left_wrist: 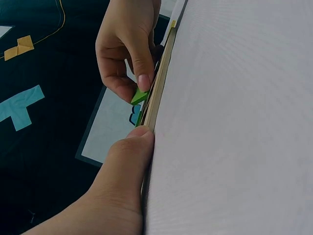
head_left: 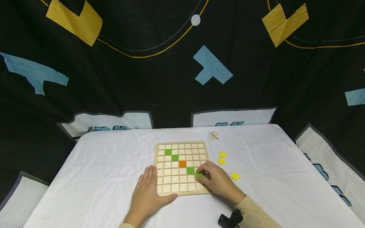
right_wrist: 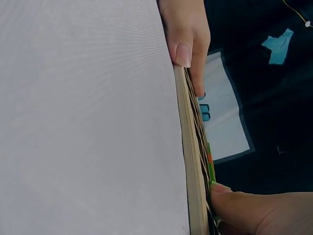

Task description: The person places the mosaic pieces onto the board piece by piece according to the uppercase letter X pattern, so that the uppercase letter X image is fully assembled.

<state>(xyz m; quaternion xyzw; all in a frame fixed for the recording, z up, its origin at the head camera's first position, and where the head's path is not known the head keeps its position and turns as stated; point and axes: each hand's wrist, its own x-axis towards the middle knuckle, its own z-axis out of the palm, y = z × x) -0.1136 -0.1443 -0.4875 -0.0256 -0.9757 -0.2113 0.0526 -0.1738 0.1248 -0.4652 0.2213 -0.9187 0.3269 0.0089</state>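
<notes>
The head view shows the left hand (head_left: 149,190), fingers straight along the wooden grid board's (head_left: 191,192) left edge and thumb at its near edge, presumably steadying it. The right hand (head_left: 218,180) pinches a green tile (head_left: 198,175) at the board's right side. Yellow tiles (head_left: 235,176) lie right of the board, likely for easy reach; any writing on the grid-printed card (head_left: 214,136) is too small to read.

The left wrist view shows the pinched tile tilted, held by its edges.

In the right wrist view, the left thumb rests against the board's edge; no brand is legible.
</notes>
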